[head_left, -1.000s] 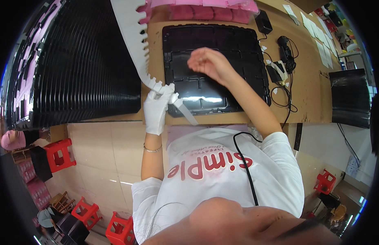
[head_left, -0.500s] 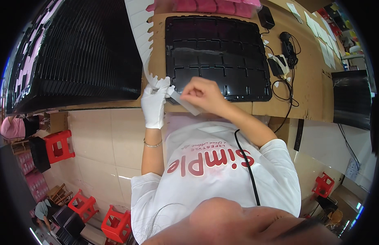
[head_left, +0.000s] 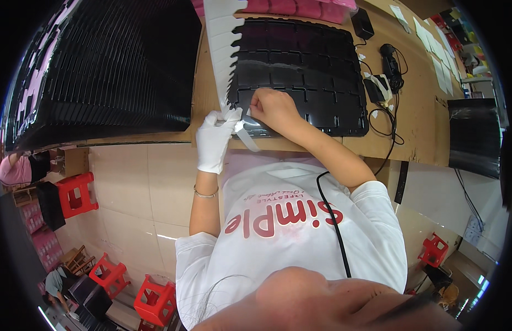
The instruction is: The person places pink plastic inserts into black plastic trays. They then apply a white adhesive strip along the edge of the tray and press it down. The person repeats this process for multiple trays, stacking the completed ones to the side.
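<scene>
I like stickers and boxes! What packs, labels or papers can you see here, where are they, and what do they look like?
White strip: long, tooth-edged, from the top edge down to the gloved left hand.
Small white label: at the bare right hand.
Pink packs: a row behind the black tray.
White paper slips: on the brown table's right part.
</scene>
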Motion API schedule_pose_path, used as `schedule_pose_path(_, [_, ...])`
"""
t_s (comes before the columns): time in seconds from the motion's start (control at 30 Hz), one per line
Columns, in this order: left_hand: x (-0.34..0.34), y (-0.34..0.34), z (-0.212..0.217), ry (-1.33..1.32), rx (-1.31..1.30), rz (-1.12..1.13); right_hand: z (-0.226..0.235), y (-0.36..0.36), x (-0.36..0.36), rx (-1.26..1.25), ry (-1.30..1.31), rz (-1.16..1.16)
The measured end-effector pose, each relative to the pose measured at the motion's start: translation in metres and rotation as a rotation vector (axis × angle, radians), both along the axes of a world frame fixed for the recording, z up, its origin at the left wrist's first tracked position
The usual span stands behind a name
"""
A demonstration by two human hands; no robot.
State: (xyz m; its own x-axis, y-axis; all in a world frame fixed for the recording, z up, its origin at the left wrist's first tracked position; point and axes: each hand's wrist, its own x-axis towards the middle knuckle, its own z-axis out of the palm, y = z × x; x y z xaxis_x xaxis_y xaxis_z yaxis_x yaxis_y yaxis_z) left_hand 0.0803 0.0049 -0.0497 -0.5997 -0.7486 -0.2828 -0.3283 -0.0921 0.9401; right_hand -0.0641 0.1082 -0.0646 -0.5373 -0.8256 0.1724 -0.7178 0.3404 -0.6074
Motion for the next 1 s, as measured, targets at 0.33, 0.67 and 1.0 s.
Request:
schedule_pose_path(0.33, [-0.003, 0.005, 0.01, -0.012, 0.016, 0.038, 0.007, 0.002, 0.001, 0.009, -0.088, 0.026])
schedule_pose_path(0.67, [-0.013, 0.012, 0.021, 0.309, 0.22, 0.068, 0.02, 0.04, -0.002, -0.381, -1.414, 0.078])
schedule_pose_path(1.0, [-0.037, 0.019, 0.019, 0.263, 0.229, -0.036, 0.025, 0.057, 0.014, -0.596, -0.03, 0.101])
